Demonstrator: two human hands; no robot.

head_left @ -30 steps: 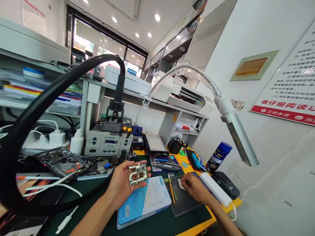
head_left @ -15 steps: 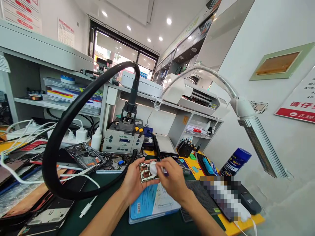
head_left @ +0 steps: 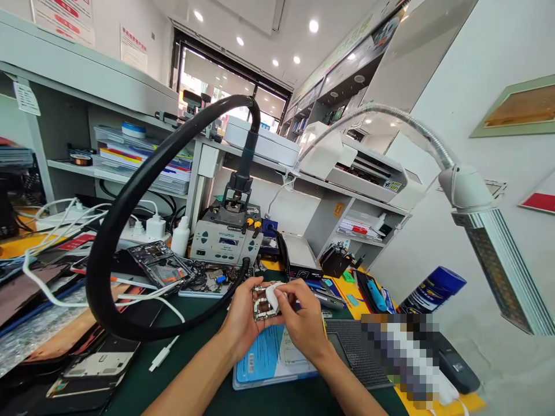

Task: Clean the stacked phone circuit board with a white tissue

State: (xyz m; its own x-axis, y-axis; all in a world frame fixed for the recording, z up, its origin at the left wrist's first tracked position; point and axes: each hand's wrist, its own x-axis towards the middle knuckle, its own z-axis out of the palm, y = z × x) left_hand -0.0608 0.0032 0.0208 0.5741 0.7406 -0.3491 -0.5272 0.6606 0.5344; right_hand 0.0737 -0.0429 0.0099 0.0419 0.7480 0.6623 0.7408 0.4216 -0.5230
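Observation:
My left hand (head_left: 240, 315) is closed around the edges of a small phone circuit board (head_left: 261, 305), held up over the bench. Pinched in the fingers of my right hand (head_left: 301, 316) is a white cotton pad (head_left: 273, 296), which rests against the face of the board and covers part of its right side. Below both hands lies a blue and white flat box (head_left: 260, 361) on the dark green mat (head_left: 208, 375).
A thick black hose (head_left: 102, 254) loops at left from the grey hot air station (head_left: 228, 242). Opened phone parts (head_left: 99, 370) and a white cable (head_left: 160, 358) lie left. At right are a lamp (head_left: 498, 260), a blue-capped spray can (head_left: 433, 292) and a black perforated mat (head_left: 368, 352).
The camera view has turned slightly left, so the scene sits farther right. The cotton pad has tilted and looks more folded against the board; both hands keep their holds.

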